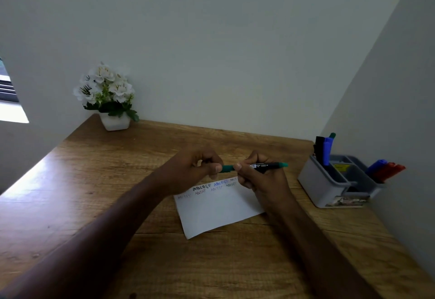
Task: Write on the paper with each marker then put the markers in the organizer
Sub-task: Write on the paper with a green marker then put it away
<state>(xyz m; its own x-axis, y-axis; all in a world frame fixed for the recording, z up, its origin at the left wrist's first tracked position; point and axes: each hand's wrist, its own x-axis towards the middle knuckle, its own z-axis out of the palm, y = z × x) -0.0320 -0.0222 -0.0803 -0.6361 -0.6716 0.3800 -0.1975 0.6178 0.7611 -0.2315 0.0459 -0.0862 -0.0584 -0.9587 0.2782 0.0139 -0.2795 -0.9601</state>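
A green marker (261, 166) with a black barrel is held level above the white paper (219, 209). My right hand (261, 176) grips its barrel. My left hand (197, 169) pinches the green cap (227, 168) at the marker's left end. The paper lies on the wooden desk (117, 192) and carries rows of "ABCDEF" in black, blue, red and other colours along its far edge. The grey organizer (324, 188) stands at the right. It holds black, blue and green markers (324, 148) upright in one compartment, and blue and red markers (386, 170) in another.
A white pot of white flowers (108, 96) stands at the desk's back left corner. Walls close the desk at the back and on the right, right behind the organizer. A bright window (9, 101) is at the far left.
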